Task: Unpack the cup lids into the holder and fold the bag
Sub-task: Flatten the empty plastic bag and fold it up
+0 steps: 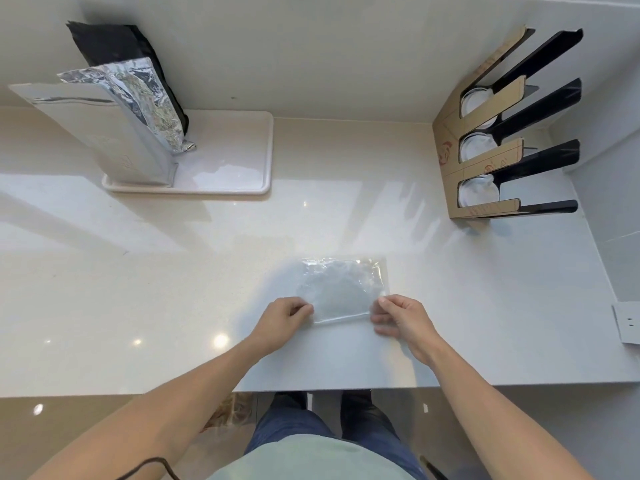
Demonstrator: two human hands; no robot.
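At nine o'clock of the bag (341, 289), the left hand (282, 320) pinches its near-left corner; the right hand (401, 320), at three o'clock, pinches the near-right corner. The bag lies flat on the counter (173, 306), empty, thin, limp and probably slippery, so corners seem the best hold. Open counter lies at twelve o'clock; its edge is close at six. The holder (485, 147), at two o'clock, has the lids (478, 194).

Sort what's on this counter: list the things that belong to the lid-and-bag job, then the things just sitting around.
Job: clear plastic bag, pinched by left hand and right hand; lid holder; cup lids.
Lying about: tray, foil pouches, black pouch.
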